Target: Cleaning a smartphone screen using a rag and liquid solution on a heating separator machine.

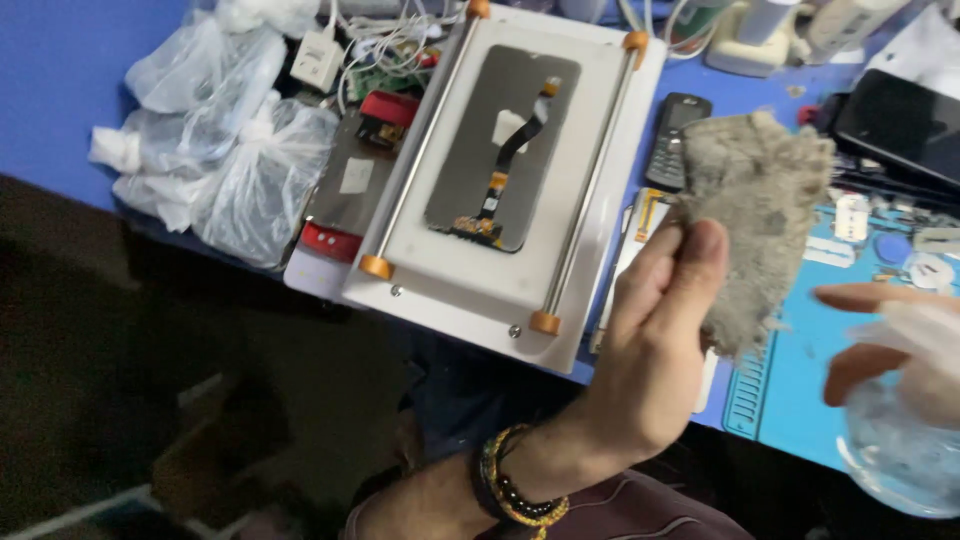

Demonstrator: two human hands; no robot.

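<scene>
Presently the left hand (650, 350) holds a grey rag (755, 225) up over the bench edge, thumb and fingers pinched on the rag's lower left corner at about 8 o'clock of the cloth. The rest of the rag stands above and to the right of the grip, ragged at the hem, with loose threads hanging at 6 o'clock.

Judged handling: the rag is light, soft and limp, with no stiffness of its own; it will fold and flop wherever unsupported. Its fuzzy surface should give good friction, so slipping is unlikely. It is not fragile, though the frayed edge may shed lint. A corner pinch suffices; bunching the middle would give firmer control.

The right hand (890, 340), at 3 o'clock of the rag and apart from it, is blurred. Its fingers curl around a clear bottle (895, 450); the bottle looks smooth and may be slick, and how tight the grip is cannot be told.

At 10 o'clock of the rag, a white plate (560, 300) with two metal rods carries a dark phone screen (500, 150), back side up, its ribbon cable exposed. That part is judged thin, stiff and fragile. A small keypad phone (675, 135) lies just left of the rag. Clear bags (230, 150) sit at far left on the blue bench (60, 80).
</scene>
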